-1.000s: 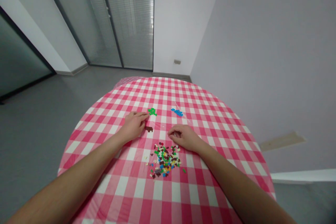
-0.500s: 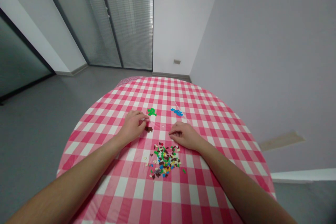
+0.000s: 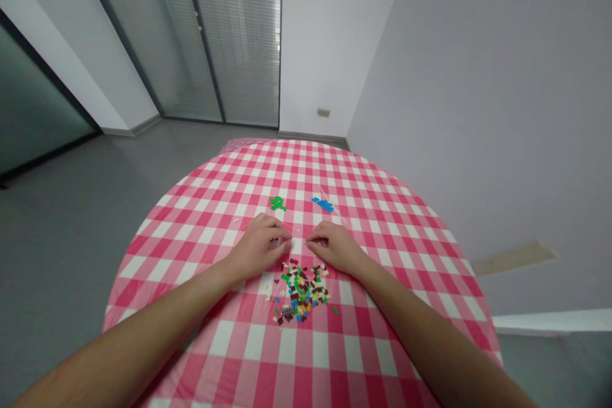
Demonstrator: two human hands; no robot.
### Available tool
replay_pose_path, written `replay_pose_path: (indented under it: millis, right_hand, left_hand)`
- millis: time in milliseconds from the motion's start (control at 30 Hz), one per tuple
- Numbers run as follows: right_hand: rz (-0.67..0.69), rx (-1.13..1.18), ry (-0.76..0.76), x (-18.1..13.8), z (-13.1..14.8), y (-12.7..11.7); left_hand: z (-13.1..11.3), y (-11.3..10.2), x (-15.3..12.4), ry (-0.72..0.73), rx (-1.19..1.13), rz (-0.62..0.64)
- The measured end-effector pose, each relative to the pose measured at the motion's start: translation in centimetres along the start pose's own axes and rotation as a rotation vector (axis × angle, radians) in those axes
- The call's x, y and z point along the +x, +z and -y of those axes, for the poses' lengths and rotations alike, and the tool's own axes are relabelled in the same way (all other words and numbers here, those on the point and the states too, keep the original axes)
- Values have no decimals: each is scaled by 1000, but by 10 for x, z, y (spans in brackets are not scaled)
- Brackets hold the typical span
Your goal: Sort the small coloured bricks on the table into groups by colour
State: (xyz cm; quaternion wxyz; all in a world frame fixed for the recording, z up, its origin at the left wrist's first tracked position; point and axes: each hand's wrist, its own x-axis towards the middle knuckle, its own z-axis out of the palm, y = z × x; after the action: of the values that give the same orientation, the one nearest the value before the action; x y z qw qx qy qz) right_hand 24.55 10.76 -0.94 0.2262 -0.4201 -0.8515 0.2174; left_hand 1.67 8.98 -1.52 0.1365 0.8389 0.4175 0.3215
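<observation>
A pile of small mixed-colour bricks [image 3: 301, 290] lies on the pink-and-white checked tablecloth [image 3: 296, 357]. My left hand [image 3: 261, 247] rests just above the pile's left side, its fingers curled down to the cloth with the tips pointing right. The brown pieces seen earlier are hidden under those fingers. My right hand [image 3: 335, 246] rests just above the pile's right side, fingers curled under, and what they hold, if anything, is hidden. The two hands' fingertips nearly meet. Farther back lie a small group of green bricks [image 3: 276, 204] and a small group of blue bricks [image 3: 323, 204].
The round table stands near a grey wall [image 3: 478, 108] on the right. Glass doors with blinds [image 3: 224, 38] are at the back, with grey floor [image 3: 71, 204] to the left. A few stray bricks lie around the pile's edge.
My left hand has drawn back from beside the green bricks, toward me and to the right, and now covers the brown pieces. My right hand has barely moved.
</observation>
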Motion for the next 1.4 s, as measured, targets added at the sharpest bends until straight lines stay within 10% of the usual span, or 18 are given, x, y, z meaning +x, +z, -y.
replay_pose_path:
  millis: [767,1133,1400]
  right_hand:
    - [-85,309,-54,-4,15,12]
    - [-145,240,77,-6,-1,11]
    - [-112,244,77,-6,1,9]
  left_hand:
    - [-13,-1,0,-13,-131,-8]
    - [58,-21,14,-405,144,-121]
    - [56,-19,10,-411,321,-46]
